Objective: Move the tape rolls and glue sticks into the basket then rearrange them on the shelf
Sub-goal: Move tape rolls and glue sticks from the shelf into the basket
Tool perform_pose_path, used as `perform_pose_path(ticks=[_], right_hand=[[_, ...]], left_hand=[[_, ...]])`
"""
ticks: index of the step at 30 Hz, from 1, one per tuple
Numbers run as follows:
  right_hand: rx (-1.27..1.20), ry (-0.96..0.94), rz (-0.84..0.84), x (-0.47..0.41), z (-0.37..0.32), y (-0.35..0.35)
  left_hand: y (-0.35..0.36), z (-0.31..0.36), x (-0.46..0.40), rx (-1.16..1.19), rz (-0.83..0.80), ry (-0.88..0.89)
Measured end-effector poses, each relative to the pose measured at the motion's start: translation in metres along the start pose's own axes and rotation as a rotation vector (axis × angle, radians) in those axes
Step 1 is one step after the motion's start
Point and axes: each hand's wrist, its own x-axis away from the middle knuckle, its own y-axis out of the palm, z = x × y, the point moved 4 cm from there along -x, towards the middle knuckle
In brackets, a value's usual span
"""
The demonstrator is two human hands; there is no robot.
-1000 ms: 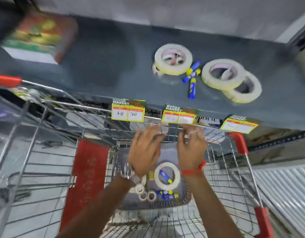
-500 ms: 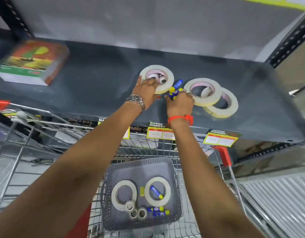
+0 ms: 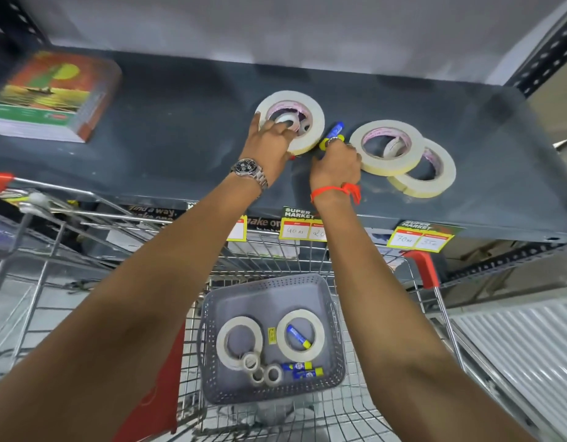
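On the dark grey shelf (image 3: 180,148) a big cream tape roll (image 3: 311,122) lies flat near the middle, with small rolls (image 3: 287,119) nested in its core. Just to its right, blue-and-yellow glue sticks (image 3: 334,130) lie in the gap before two more large rolls (image 3: 387,148), the nearer of them (image 3: 435,177) partly under the other and closer to the shelf's front lip. To the left of the tapes the shelf runs bare as far as a stack of notebooks (image 3: 49,97) at its left end; to the right, bare shelf reaches the perforated black upright (image 3: 543,55). A white wall backs the shelf.

Yellow price tags (image 3: 303,229) hang on the front edge. Below stands a wire trolley (image 3: 84,224) with red handles, and in it a grey perforated basket (image 3: 266,285) holding two large tape rolls (image 3: 240,342), three small ones (image 3: 263,371) and glue sticks (image 3: 303,370), one of them inside the right roll.

The left hand (image 3: 272,145), a watch on its wrist, has its grip curled over the near rim of the first big roll, fingers dipping into the core. The right hand (image 3: 336,164), with a red wrist thread, has its grip closed round the glue sticks; how many it has cannot be told.
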Motion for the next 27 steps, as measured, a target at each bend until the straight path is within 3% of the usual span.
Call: perform_pose_path(ticks=[13,18,21,24,27], right_hand=[[-0.195,0.067,0.014,0.035,0.009,-0.019],[-0.383,0.091,0.233,0.065,0.021,-0.027],[-0.657,-0.065,0.405,0.104,0.029,-0.03],[-0.71,-0.176,0.324,0.15,0.052,-0.004],[-0.64,-0.154,0.121,0.192,0.088,0.043]], left_hand=[[-0.01,-0.004,0.046,0.015,0.075,0.027],[-0.022,0.004,0.085,0.135,0.406,0.069],[-0.02,0.008,0.128,0.265,0.559,0.021],[0.003,0.012,0.179,0.332,0.578,-0.013],[0.052,0.014,0.229,0.337,0.463,-0.063]])
